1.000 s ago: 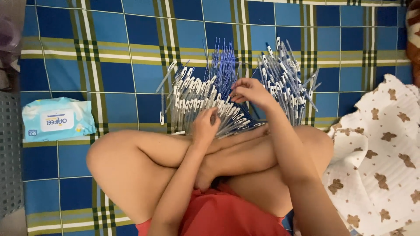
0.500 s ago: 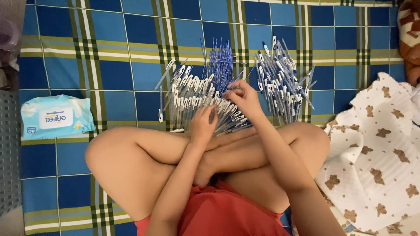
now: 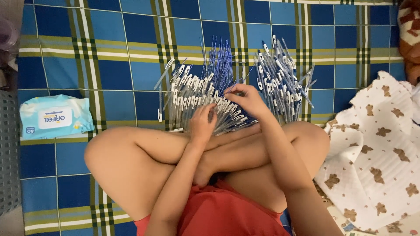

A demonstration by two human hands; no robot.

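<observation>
I sit cross-legged on a blue, green and white checked blanket. In front of my legs lie a pile of clear pen barrels with white clips, a bundle of thin blue refills and a second pile of pens to the right. My left hand rests on the near edge of the left pile, fingers curled over the pens. My right hand is over the middle, fingertips pinched together at the base of the blue refills; whether it holds one is hard to tell.
A light blue pack of wet wipes lies on the blanket at the left. A white cloth with brown bear prints is bunched at the right. A grey basket wall stands at the far left edge.
My right hand has shifted slightly left, from near the right pile toward the blue refills. My left hand has stayed on the left pile.
</observation>
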